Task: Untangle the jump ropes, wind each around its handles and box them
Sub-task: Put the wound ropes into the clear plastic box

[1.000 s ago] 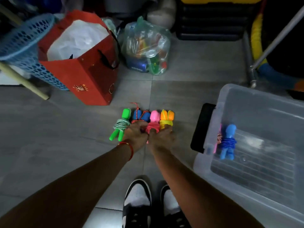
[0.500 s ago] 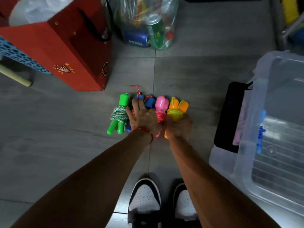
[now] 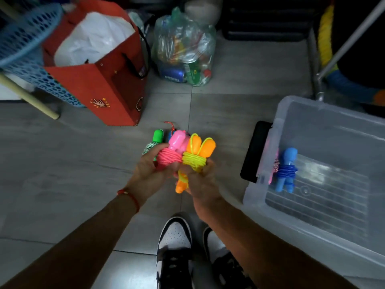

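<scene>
My left hand (image 3: 149,172) grips the pink jump rope bundle (image 3: 173,152), lifted off the floor. Beside it my right hand (image 3: 200,180) grips the orange-handled rope wound with yellow cord (image 3: 198,153). Behind my left hand, partly hidden, are the green-handled bundle (image 3: 155,140) and a blue-handled one with red cord (image 3: 171,130); I cannot tell whether they rest on the floor or are held. A clear plastic box (image 3: 291,113) stands at the right. In it lie a blue wound rope (image 3: 286,172) and a pink one against the near wall.
A red paper bag (image 3: 100,88) and a blue perforated basket (image 3: 27,44) stand at the back left. A clear bag of bottles and cans (image 3: 185,51) sits behind. A black flat object (image 3: 255,151) lies beside the box. My shoes (image 3: 177,247) are below.
Both hands have closed on the pink and orange bundles and lifted them off the floor towards me. The head view has tilted back up.
</scene>
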A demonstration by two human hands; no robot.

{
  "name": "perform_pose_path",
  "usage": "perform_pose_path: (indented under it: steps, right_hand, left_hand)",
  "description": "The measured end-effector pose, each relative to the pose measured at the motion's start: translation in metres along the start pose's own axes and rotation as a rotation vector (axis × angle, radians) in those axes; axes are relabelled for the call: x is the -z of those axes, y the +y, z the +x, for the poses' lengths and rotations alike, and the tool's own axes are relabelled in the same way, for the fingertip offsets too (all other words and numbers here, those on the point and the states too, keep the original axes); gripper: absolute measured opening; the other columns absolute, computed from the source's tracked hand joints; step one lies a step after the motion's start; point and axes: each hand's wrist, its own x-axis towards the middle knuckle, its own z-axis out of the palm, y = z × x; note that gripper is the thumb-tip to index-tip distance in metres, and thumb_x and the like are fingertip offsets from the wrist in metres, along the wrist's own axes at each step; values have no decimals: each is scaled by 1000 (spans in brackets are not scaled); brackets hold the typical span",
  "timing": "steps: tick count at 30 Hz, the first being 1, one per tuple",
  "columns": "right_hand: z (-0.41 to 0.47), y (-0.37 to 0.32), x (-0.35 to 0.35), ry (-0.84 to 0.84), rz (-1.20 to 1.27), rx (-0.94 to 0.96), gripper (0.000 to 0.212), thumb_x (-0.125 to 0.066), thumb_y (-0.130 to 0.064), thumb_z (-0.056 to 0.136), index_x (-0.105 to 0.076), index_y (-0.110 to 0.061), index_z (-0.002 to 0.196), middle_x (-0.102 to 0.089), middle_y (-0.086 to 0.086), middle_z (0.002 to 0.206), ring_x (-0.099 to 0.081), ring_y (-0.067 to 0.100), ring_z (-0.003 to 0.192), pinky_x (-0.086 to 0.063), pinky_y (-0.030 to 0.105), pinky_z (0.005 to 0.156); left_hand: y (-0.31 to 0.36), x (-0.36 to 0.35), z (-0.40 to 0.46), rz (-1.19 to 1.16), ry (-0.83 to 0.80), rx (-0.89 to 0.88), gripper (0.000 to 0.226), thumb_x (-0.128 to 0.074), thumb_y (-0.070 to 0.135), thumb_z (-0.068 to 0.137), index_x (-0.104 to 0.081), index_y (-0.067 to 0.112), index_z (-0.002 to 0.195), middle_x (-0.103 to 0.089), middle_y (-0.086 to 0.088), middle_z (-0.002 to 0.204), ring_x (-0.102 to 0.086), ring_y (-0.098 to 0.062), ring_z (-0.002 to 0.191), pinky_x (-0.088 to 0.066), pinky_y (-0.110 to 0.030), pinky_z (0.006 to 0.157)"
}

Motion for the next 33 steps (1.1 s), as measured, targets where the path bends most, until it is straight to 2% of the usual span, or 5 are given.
perform_pose_path:
  steps: [3,8,16,26,33]
  right_hand:
    - [-38,-51,12,-97,-90,-64,21,-64,2,92,-51,-12,102,-62,21,84,-61,35,71,-53,67,70]
    - [-78,-140,89,-85,-231,32,22,-68,0,90,-57,-3,109,-65,11,78,-61,25,61,-58,47,63]
    - [-69,-173,263,252,-383,-81,16,-71,8,84,-66,9,99,-65,23,86,-63,31,69,-54,40,65]
    - [51,-107,384,271,-701,-367,43,-85,-23,60,-72,-5,97,-75,18,94,-75,30,79,-63,51,75]
    - [95,-71,392,291,-704,-372,8,-78,-13,77,-71,-9,76,-77,12,78,-76,29,74,-62,50,78]
  left_hand:
    - [35,9,-31,-242,-35,20,49,-78,9,82,-59,6,127,-69,-16,117,-66,-20,95,-58,-37,85]
    - [129,-40,-62,-372,-103,65,36,-75,8,77,-67,14,112,-77,-3,100,-70,-13,85,-58,-30,78]
    - [211,-198,-36,387,-334,-49,53,-76,56,67,-59,22,104,-70,-2,100,-67,-23,92,-52,-31,77]
    - [144,-349,26,656,-335,175,29,-54,41,97,-50,13,103,-58,2,100,-67,-23,93,-53,-31,76]
    - [94,-393,44,804,-382,-49,35,-50,16,99,-46,12,133,-55,-15,130,-59,-38,118,-49,-45,96]
